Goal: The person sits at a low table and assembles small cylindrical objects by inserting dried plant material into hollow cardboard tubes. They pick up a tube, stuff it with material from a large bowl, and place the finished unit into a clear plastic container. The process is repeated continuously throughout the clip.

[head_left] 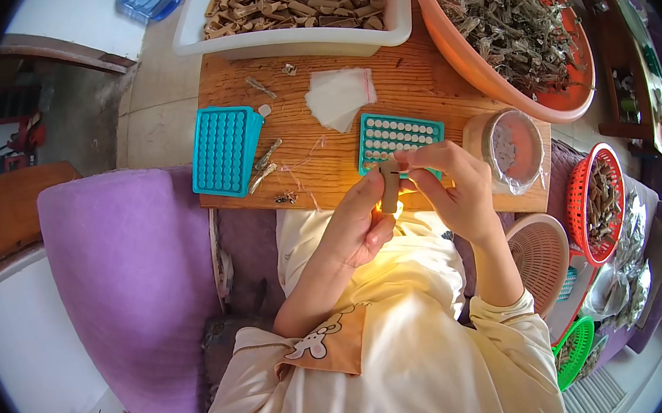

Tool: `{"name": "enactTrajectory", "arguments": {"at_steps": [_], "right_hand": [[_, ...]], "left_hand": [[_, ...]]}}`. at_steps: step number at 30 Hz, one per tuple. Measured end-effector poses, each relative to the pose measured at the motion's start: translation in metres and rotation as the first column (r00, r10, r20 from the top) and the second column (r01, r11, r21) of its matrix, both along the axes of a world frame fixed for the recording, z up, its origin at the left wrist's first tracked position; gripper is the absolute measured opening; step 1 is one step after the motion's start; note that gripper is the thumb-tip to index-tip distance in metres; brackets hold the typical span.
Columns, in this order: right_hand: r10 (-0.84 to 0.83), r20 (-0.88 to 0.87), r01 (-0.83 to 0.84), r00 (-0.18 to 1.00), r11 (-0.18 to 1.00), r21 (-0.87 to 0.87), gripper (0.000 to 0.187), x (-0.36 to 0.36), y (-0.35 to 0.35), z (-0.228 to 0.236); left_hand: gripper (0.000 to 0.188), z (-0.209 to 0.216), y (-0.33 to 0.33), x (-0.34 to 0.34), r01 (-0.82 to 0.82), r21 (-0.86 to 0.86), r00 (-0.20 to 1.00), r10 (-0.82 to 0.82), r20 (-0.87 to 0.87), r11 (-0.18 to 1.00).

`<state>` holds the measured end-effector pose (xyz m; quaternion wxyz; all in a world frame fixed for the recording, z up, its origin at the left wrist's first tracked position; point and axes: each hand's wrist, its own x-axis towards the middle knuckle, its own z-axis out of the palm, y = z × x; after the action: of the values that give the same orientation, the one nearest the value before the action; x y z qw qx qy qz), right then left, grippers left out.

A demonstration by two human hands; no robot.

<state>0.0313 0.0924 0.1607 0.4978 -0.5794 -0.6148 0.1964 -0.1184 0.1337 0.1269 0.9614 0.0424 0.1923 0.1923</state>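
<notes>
Near the table's front edge, my left hand grips a small flat brown piece with a dark slit in it. My right hand is bent over the top of that piece, its fingers drawn together in a pinch. Whatever sits between those fingertips is too small to make out. Just behind both hands lies a teal tray with rows of round white pieces in its wells, partly covered by my right hand. A yellow glow shows below the brown piece.
A teal tray with empty wells lies left, near clear bags and small scraps. At the back stand a white bin of brown pieces and an orange basin of shredded strips. A round tub and red basket are right.
</notes>
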Motion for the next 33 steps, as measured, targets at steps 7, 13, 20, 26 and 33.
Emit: {"name": "enactTrajectory", "arguments": {"at_steps": [7, 13, 20, 26, 33], "right_hand": [[0.006, 0.116, -0.010, 0.993, 0.999, 0.031, 0.020, 0.000, -0.004, -0.001], [0.008, 0.198, -0.009, 0.980, 1.000, 0.006, 0.018, -0.002, -0.004, -0.006], [0.019, 0.155, -0.012, 0.988, 0.999, -0.047, 0.021, -0.002, -0.006, -0.011], [0.049, 0.163, -0.029, 0.985, 0.992, -0.123, 0.019, 0.009, -0.016, -0.013], [-0.046, -0.054, 0.047, 0.997, 0.999, 0.007, 0.031, 0.017, -0.022, -0.014]], "left_hand": [[0.041, 0.003, -0.001, 0.005, 0.006, 0.134, 0.996, 0.005, -0.085, 0.991], [0.041, 0.006, -0.001, 0.007, 0.022, 0.247, 0.981, 0.027, -0.193, 0.969], [0.041, 0.008, -0.006, 0.007, 0.069, 0.488, 0.947, 0.098, -0.307, 0.870], [0.041, 0.010, -0.003, 0.009, 0.235, 0.609, 0.908, 0.052, -0.415, 0.758], [0.030, 0.015, -0.007, 0.014, 0.131, 0.641, 0.934, 0.123, -0.336, 0.757]]}}
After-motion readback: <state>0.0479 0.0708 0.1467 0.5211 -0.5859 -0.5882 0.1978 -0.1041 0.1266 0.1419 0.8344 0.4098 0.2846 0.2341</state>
